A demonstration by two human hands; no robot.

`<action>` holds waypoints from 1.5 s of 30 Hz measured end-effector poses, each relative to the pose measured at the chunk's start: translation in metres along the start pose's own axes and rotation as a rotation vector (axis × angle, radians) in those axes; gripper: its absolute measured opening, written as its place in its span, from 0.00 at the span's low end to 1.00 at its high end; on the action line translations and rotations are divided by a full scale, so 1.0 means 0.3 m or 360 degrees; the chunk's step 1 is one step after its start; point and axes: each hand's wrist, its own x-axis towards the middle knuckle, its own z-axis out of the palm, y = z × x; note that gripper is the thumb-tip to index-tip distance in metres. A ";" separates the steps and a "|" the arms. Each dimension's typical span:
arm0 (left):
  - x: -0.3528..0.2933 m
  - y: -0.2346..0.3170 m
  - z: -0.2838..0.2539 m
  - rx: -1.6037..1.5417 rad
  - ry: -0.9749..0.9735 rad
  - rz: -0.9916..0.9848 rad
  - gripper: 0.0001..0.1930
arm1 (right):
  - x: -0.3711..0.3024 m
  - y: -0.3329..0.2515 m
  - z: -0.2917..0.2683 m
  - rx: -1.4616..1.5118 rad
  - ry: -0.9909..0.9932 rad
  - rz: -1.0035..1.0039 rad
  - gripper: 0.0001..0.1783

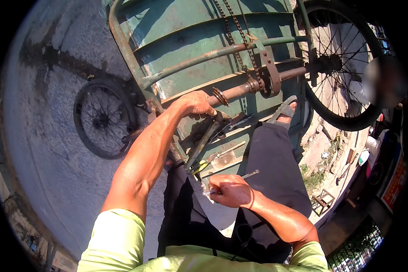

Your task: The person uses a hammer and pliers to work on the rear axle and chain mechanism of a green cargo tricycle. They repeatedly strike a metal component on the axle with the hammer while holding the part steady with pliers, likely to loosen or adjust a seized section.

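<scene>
A green metal cart bed (181, 59) lies in front of me, its frame and rusty axle (235, 92) exposed. My left hand (198, 103) is closed beside a coil spring (220, 96) on the axle, its fingers curled down by a metal bracket (204, 140); what they hold is hidden. Lower down, above my thighs, my right hand (232, 190) is wrapped round a slim metal tool (250, 173). The tool's shaft sticks out on the right, with a shiny part showing on the left. Pliers with yellow-green handles (198, 167) rest between the hands, on the frame's near edge.
Spoked wheels stand on both sides, a large one (344, 68) at right and another (103, 119) at left. Chains (231, 27) run down to the axle's sprocket. My sandalled foot (285, 111) rests against the bed. A small metal frame (323, 201) sits on the ground at right.
</scene>
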 end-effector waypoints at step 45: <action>-0.034 0.016 0.131 0.0544 0.0916 0.0138 0.15 | 0.019 -0.013 -0.053 0.0102 0.0042 0.0029 0.11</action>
